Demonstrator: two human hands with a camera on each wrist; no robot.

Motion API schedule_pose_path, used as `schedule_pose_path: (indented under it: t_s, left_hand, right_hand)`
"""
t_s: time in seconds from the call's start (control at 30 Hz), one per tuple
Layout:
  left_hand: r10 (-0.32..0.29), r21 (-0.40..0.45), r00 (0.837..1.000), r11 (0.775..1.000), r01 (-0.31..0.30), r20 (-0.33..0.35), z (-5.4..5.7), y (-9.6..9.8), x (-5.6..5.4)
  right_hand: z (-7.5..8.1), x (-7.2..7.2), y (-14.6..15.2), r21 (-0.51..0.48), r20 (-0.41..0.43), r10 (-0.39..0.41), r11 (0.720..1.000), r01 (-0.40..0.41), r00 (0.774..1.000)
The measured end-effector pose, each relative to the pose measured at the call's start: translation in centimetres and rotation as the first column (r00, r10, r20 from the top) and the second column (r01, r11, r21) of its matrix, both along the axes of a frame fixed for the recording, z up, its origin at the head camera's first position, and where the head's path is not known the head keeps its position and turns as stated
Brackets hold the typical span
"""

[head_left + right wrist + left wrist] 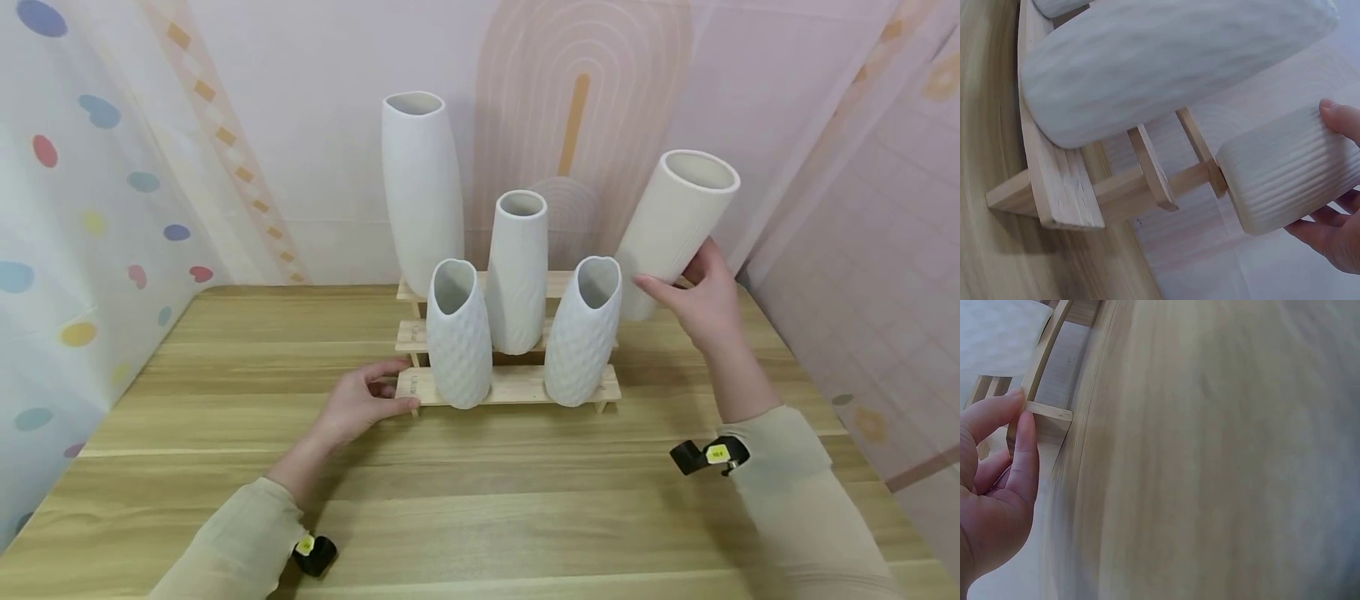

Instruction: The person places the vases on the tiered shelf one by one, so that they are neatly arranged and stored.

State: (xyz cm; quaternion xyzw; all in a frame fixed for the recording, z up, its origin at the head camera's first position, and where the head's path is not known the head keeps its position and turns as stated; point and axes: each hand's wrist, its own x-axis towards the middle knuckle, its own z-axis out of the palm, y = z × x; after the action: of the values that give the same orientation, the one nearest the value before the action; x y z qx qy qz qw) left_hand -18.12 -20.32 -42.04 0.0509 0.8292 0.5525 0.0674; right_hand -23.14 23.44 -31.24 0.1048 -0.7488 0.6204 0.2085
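Observation:
My right hand (708,296) grips a white cylindrical vase (671,221) with fine vertical ribs. That vase leans to the right, its base near the right end of the top step of a wooden tiered stand (517,385). In the right wrist view the ribbed base (1291,172) is close to the step's end; whether they touch, I cannot tell. With thumb and fingers my left hand (360,406) pinches the left end of the bottom step, also seen in the left wrist view as a wooden corner (1047,411).
A tall white vase (422,183) stands on the stand's top step at left, a slimmer vase (517,275) on the middle step. Two dimpled vases, left (461,350) and right (581,350), occupy the bottom step. Patterned curtains (322,167) hang behind the wooden table (480,517).

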Motion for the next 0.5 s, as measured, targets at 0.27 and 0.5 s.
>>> schedule_pose_path:
  t_s: [0.27, 0.5]
  left_hand:
    - [0.000, 0.007, 1.000, 1.000, 0.000, 0.001, 0.1, 0.2, 0.0]
    - [0.002, -0.006, 1.000, 1.000, -0.002, -0.001, 0.1, 0.2, 0.2]
  right_hand:
    - [0.4, -1.0, -0.9, 0.063, 0.032, 0.028, 0.998, -0.029, 0.999]
    - [0.9, -1.9, -1.8, 0.085, 0.055, 0.080, 0.993, -0.084, 0.995]
